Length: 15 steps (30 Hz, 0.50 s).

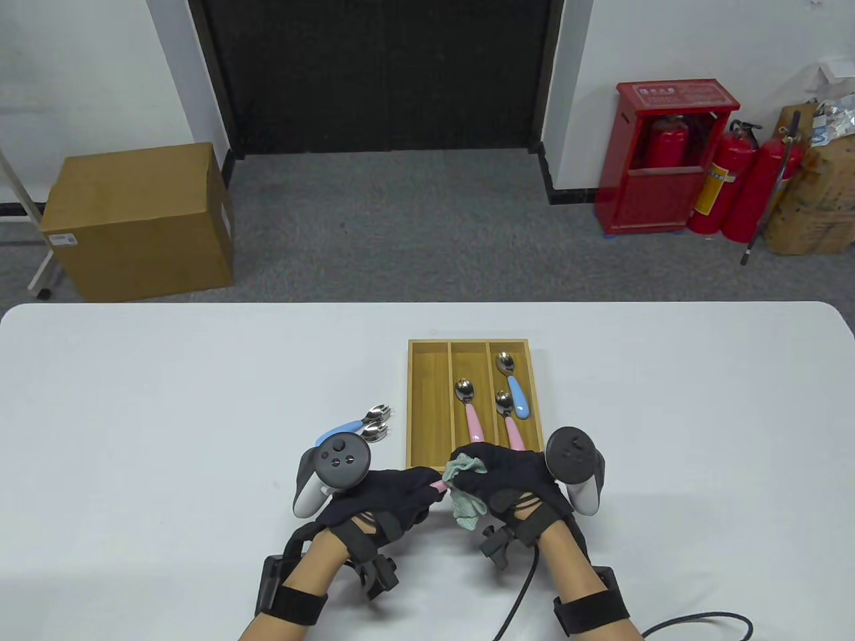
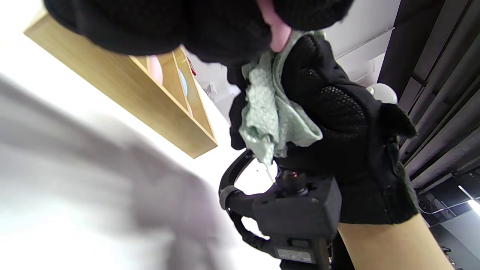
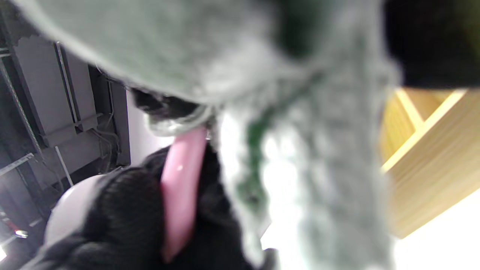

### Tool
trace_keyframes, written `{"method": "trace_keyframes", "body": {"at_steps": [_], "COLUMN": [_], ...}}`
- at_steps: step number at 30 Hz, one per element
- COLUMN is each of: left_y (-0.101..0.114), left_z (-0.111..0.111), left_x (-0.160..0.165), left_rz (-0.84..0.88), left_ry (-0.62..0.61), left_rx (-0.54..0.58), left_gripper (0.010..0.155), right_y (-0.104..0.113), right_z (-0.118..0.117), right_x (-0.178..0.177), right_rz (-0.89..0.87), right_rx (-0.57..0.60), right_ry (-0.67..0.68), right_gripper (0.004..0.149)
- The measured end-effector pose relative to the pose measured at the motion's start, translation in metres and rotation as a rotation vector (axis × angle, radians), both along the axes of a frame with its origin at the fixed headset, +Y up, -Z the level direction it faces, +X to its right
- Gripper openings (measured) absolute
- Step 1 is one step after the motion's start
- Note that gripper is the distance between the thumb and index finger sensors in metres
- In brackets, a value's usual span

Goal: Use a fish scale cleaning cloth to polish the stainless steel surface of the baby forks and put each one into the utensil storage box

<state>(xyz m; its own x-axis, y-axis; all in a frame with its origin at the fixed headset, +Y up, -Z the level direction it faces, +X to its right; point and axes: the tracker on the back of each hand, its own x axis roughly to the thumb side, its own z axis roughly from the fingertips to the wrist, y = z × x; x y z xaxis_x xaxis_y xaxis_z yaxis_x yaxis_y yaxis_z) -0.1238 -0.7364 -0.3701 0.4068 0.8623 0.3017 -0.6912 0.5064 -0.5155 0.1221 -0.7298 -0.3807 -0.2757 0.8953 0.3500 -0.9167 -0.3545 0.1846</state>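
My left hand (image 1: 407, 491) grips the pink handle (image 1: 438, 487) of a baby fork, and that handle (image 3: 180, 187) shows close up in the right wrist view. My right hand (image 1: 497, 477) holds the green fish scale cloth (image 1: 464, 497) wrapped around the fork's steel head, which is hidden. The cloth (image 2: 270, 123) hangs from the right glove in the left wrist view. The wooden utensil box (image 1: 427, 400) lies just beyond both hands and holds three utensils: pink-handled ones (image 1: 472, 417) (image 1: 511, 424) and a blue-handled one (image 1: 518, 394). Two forks (image 1: 364, 431) lie left of the box.
The white table's far edge (image 1: 427, 306) runs across the middle of the table view. A black cable (image 1: 695, 624) trails from my right wrist along the near edge. On the floor beyond the table stand a cardboard box (image 1: 140, 220) and a red extinguisher cabinet (image 1: 661, 160).
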Motion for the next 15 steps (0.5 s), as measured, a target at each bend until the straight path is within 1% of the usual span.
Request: {"method": "trace_keyframes", "body": {"at_steps": [3, 5, 7, 8, 9, 11, 12, 13, 14, 15], "left_y": [0.001, 0.001, 0.001, 0.001, 0.002, 0.004, 0.004, 0.005, 0.005, 0.005], "left_z": [-0.001, -0.001, -0.001, -0.001, -0.001, -0.001, -0.001, 0.000, 0.000, 0.000], "left_x": [-0.002, -0.002, -0.001, -0.001, -0.001, 0.002, 0.002, 0.002, 0.002, 0.001], "left_rz": [0.023, 0.010, 0.006, 0.004, -0.005, -0.065, -0.103, -0.120, -0.121, -0.111], "left_ry": [0.013, 0.005, -0.001, -0.017, -0.027, -0.043, -0.047, -0.042, -0.036, -0.030], "left_rx": [-0.010, -0.002, 0.003, 0.001, 0.005, 0.041, 0.062, 0.082, 0.085, 0.083], "left_gripper": [0.055, 0.055, 0.055, 0.055, 0.054, 0.054, 0.054, 0.054, 0.053, 0.053], "right_y": [0.000, -0.001, -0.002, -0.004, -0.004, -0.003, -0.003, -0.002, -0.002, -0.002], "right_z": [0.000, 0.000, -0.001, -0.004, -0.004, -0.004, -0.003, -0.001, -0.002, -0.002], "right_x": [0.003, 0.004, 0.004, 0.003, 0.002, -0.003, -0.005, -0.007, -0.007, -0.008], "right_rz": [0.038, 0.042, 0.005, -0.029, -0.034, 0.020, 0.058, 0.089, 0.090, 0.083], "right_rx": [0.036, 0.019, 0.014, -0.007, -0.018, -0.024, -0.041, -0.028, -0.007, -0.010], "right_ry": [-0.059, -0.050, -0.011, 0.074, 0.104, 0.211, 0.232, 0.235, 0.221, 0.212], "right_gripper": [0.049, 0.049, 0.048, 0.048, 0.047, 0.046, 0.047, 0.047, 0.047, 0.047]}}
